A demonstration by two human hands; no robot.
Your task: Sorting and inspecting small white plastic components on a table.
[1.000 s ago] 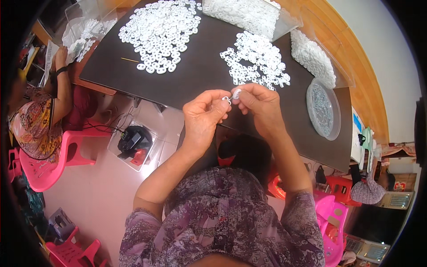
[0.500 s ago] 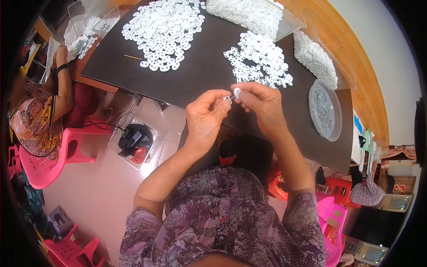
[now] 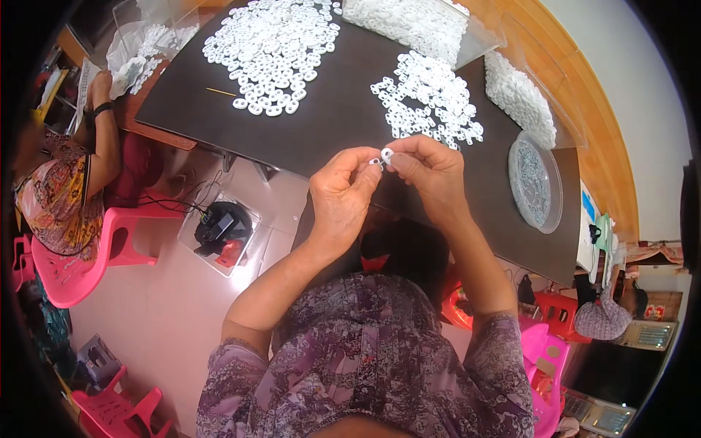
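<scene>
Above the table's near edge, my two hands meet with their fingertips almost touching. My left hand [image 3: 340, 197] is closed, pinching a small white plastic piece [image 3: 375, 162] between thumb and forefinger. Pinched in my right hand [image 3: 436, 179] is a white two-holed oval piece [image 3: 387, 154], right beside the left one. A thin metal bit seems to span the two pieces, too small to make out fully. Beyond my hands lies a heap of small white pieces [image 3: 431, 98]. A larger heap of white two-holed ovals [image 3: 270, 47] spreads at the far left of the table.
Clear bins of white pieces stand at the back [image 3: 409, 29] and right [image 3: 522, 102]. A round clear dish [image 3: 553, 204] of small metal parts sits at right. A thin yellow stick [image 3: 220, 92] lies on the dark table [image 3: 175, 109]. Another person [image 3: 62, 186] sits at far left.
The right hand's white oval piece has tilted and come closer to the piece in my left hand. Both hands stay in nearly the same place; the view has shifted slightly.
</scene>
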